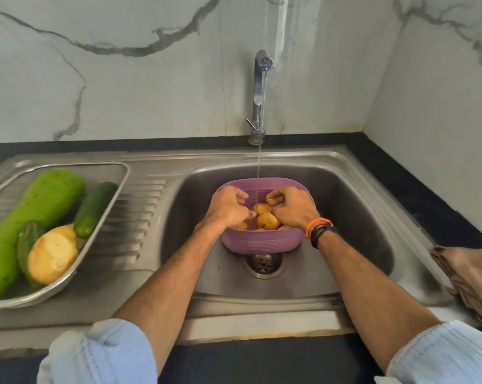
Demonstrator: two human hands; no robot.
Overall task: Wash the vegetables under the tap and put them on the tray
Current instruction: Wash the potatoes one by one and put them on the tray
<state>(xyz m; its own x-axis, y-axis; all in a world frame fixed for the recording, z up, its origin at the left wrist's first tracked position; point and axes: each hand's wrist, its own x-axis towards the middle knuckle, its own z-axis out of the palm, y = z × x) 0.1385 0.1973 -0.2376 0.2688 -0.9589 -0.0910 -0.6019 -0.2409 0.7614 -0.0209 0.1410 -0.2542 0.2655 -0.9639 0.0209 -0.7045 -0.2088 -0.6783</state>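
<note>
The big steel sink sits in the dark bench, and a thin stream of water falls from the tap into it. On the ribbed part to the left lies the steel tray. It already holds a big green gourd, two dark cucumbers and a pale round vegetable.

In the middle of the sink, over the drain, stands a purple basket with small potatoes in it. Both hands are down inside the basket. The right hand has its fingers curled round one potato, close to the falling water. The left hand is curled too, just beside the potatoes, but I cannot tell if it holds one.

The potatoes are right under the fingers, so there is no reach to make. The tray is well off to the left, nearer the left hand. I think a washed potato should go that way, up over the basket rim and the sink edge. Free room on the tray is near its back end. A brown cloth lies on the right, out of the way.
</note>
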